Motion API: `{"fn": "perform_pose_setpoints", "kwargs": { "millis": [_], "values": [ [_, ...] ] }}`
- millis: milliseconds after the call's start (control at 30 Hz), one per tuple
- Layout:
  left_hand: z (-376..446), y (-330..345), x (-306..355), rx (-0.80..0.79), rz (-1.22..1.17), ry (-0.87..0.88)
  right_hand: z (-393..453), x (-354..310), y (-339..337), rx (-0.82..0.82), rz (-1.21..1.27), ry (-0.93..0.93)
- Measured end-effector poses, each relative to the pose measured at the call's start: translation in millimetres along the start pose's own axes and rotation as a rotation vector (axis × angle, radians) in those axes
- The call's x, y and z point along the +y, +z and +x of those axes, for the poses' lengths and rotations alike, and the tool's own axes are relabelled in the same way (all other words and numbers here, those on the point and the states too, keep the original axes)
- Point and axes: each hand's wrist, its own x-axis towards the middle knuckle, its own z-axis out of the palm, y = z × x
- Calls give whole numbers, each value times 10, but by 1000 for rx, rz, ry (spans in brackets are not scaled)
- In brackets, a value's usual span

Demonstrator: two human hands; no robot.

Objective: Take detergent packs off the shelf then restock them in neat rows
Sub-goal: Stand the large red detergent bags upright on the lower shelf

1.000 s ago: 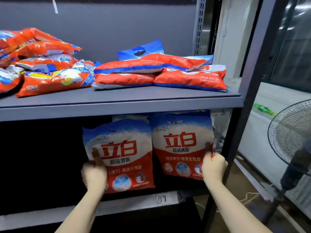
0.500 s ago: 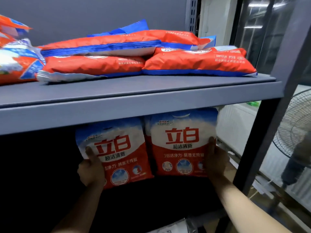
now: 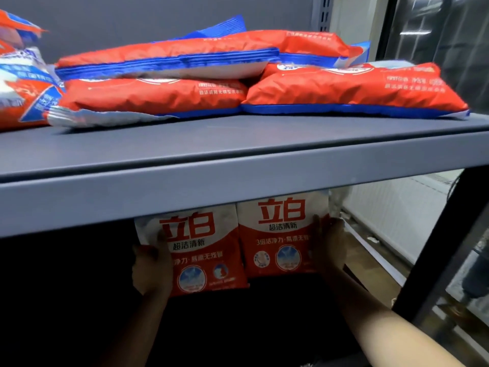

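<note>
Two upright packs stand side by side under the upper shelf [image 3: 238, 165], left hand [image 3: 152, 268] gripping the left pack [image 3: 201, 250], right hand [image 3: 329, 247] gripping the right pack [image 3: 280, 234], while the flat packs [image 3: 264, 83] above seemingly await neat rows.

Grey metal shelf [image 3: 238, 144] carried flat orange-blue detergent packs [image 3: 352, 94]: two side by side, more stacked on top, another pile [image 3: 21, 83] at far left edge.
</note>
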Motion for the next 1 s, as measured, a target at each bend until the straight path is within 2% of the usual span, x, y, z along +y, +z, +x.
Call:
{"fn": "perform_pose_setpoints", "kwargs": {
  "millis": [167, 267, 333, 500, 600, 1000],
  "values": [
    [-121, 82, 29, -54, -115, 48, -283, 122, -138, 18, -162, -198],
    [-211, 95, -8, -49, -85, 63, -457, 224, -235, -33, -276, -335],
    [-354, 31, -42, -63, 17, 120, -500, 318, -274, -102, -358, -452],
    [-658, -21, -283, -241, 306, 597, -485, 426, -317, -311, -415, -561],
    [-636, 40, -389, -345, 414, 755, -424, 393, -312, -370, -371, -569],
    [-662, 5, -90, -446, 651, 569, -247, 137, -373, -557, -468, -501]
  ]
}}
